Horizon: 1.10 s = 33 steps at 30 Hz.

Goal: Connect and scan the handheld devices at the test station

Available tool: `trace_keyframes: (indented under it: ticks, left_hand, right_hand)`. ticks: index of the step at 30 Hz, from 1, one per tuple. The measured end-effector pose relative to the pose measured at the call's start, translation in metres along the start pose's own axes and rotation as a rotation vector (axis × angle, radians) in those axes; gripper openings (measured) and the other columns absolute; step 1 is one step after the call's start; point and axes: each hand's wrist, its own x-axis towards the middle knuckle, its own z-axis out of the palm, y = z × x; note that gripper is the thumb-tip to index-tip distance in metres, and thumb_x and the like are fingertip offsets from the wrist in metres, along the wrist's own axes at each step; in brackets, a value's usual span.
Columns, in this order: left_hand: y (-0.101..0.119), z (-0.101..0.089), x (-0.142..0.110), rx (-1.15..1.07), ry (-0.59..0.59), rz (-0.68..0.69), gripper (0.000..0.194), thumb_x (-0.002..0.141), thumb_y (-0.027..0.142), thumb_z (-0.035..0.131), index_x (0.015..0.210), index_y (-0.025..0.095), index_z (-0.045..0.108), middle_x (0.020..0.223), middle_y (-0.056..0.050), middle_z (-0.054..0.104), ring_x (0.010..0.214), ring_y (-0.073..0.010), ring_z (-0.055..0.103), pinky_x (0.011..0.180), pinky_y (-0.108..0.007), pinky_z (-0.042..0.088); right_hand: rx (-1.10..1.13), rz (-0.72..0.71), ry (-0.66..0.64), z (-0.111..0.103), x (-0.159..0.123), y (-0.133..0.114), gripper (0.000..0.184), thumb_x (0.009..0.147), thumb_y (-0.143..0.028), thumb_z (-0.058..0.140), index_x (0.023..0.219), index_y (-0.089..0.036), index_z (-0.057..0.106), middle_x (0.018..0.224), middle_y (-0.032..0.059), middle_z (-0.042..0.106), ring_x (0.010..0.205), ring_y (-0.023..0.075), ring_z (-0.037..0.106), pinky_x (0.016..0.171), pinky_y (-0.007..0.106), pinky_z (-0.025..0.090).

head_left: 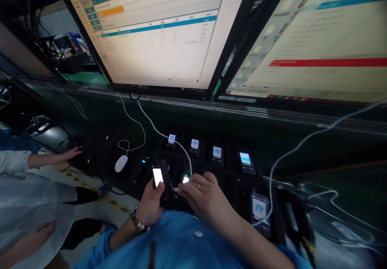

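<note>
Small black device (160,180) with lit white screen, upright in the left hand (151,206), grip clamped round its lower body, thumb along the left edge. Right hand (205,198) just beside it, fingertips pinched together on a white cable (157,130) plug at the device's right side. Beyond, on the dark table (272,140), a row of docked devices (217,153) with lit screens, a white mouse (121,163), two monitors (157,31) above. At far left, another person's hand (68,155) resting on the table edge.

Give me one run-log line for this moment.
left hand: holds small lit device | right hand: pinching white cable end at device | other devices docked on bench | co-worker's hand at left
</note>
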Motion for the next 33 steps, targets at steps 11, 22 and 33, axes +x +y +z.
trace_keyframes:
  ticks: [11, 22, 33]
  left_hand:
    - [0.012, 0.002, 0.0, 0.387, 0.117, 0.206, 0.052, 0.079, 0.053, 0.065, 0.112, 0.014, 0.06, 0.101, -0.009, 0.069, 0.092, -0.0223, 0.062, 0.082, -0.033, 0.049]
    - [0.0, 0.002, 0.008, 0.572, 0.255, 0.138, 0.055, 0.079, 0.057, 0.061, 0.112, 0.013, 0.061, 0.106, -0.012, 0.068, 0.099, -0.0258, 0.062, 0.088, -0.037, 0.046]
    - [0.006, 0.004, 0.01, 0.216, 0.231, 0.043, 0.054, 0.074, 0.055, 0.069, 0.107, 0.012, 0.064, 0.097, -0.011, 0.072, 0.09, -0.0223, 0.065, 0.082, -0.032, 0.05]
  right_hand:
    - [-0.242, -0.086, -0.11, 0.008, 0.0, 0.0, 0.018, 0.083, -0.008, 0.056, 0.095, -0.015, 0.068, 0.074, 0.0049, 0.066, 0.084, 0.0213, 0.053, 0.08, 0.038, 0.035]
    - [-0.246, -0.154, -0.238, 0.037, -0.002, 0.012, 0.011, 0.08, -0.006, 0.057, 0.076, -0.013, 0.065, 0.068, 0.0059, 0.06, 0.077, 0.0211, 0.047, 0.076, 0.035, 0.037]
    - [0.033, -0.095, -0.123, 0.016, 0.01, 0.02, 0.017, 0.092, -0.016, 0.051, 0.085, -0.016, 0.067, 0.072, 0.0015, 0.065, 0.075, 0.0153, 0.053, 0.081, 0.033, 0.036]
